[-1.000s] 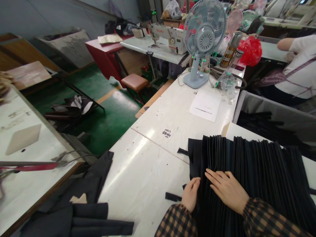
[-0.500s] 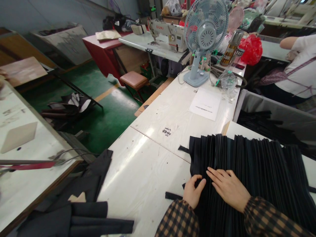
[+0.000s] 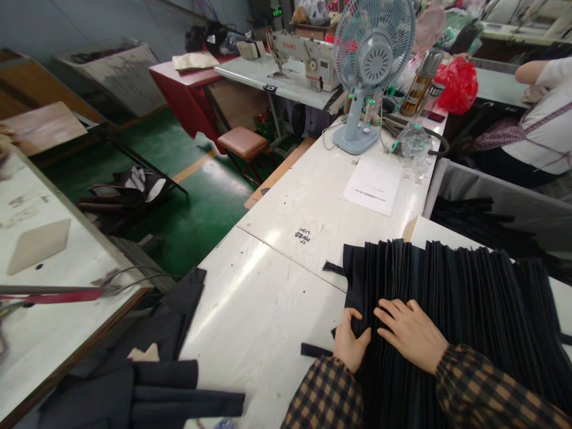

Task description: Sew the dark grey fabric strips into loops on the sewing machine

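Observation:
A long row of dark fabric pieces, stood on edge and packed side by side, fills the right part of the white table. My left hand is at the row's left end, thumb and index finger curved around the outermost piece; its other fingers are hidden. My right hand lies palm down on top of the row just beside it, fingers stretched out. Narrow dark strips poke out from the left side of the row.
Folded dark fabric lies at the table's lower left. Further back stand a fan, a paper sheet, a thermos and a sewing machine. A bin stands at right, near another person.
My left thumb and index finger have spread further apart, and the leftmost fabric piece shows more of its face. The right hand stays nearly in place, shifted slightly in view.

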A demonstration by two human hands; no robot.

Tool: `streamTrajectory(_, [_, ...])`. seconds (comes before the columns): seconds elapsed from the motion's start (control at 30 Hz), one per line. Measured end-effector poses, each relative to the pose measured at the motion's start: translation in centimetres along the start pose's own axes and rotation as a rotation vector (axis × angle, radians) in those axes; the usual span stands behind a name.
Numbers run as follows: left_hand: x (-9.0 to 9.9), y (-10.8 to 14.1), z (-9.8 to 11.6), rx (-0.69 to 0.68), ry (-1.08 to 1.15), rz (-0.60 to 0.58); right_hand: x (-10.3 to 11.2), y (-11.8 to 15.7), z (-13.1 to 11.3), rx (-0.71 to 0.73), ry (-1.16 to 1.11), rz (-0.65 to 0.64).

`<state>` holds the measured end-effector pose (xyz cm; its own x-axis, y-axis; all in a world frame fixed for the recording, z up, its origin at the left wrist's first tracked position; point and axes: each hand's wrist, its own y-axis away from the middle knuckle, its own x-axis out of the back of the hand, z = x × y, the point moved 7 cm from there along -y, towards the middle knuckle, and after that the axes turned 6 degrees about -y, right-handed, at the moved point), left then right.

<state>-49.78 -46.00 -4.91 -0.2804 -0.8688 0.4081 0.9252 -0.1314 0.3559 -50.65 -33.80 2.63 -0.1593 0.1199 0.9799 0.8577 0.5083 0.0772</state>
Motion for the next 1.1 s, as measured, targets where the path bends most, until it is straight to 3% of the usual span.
streamTrajectory(0.13, [0.6,0.2,1.1,-0.024,-0.022,0.056,0.0,0.4,0.2,-0.015,-0.002,0.011])
streamTrajectory(0.23, [1.4,0.5,3.0,-0.133,-0.142,0.131,0.0,0.5,0.4,-0.019,0.000,0.016])
streamTrajectory(0.3, [1.2,0.6,3.7,-0.186,-0.158,0.112,0.1,0.6,0.4,-0.018,0.001,0.020])
streamTrajectory(0.43, [-0.6,0.2,2.2,-0.093,0.009,-0.017,0.0,0.7,0.6,-0.020,0.000,0.020])
streamTrajectory(0.6, [-1.8,-0.6,0.1,-0.005,0.060,0.041,0.1,0.8,0.6,-0.020,-0.007,0.003])
streamTrajectory(0.87, [-1.8,-0.5,-0.5,-0.018,0.086,0.082,-0.1,1.1,0.8,-0.017,-0.013,-0.023])
streamTrajectory(1.1, [-2.8,-0.1,0.7,-0.047,0.122,0.066,-0.5,1.6,1.2,-0.020,-0.034,-0.062])
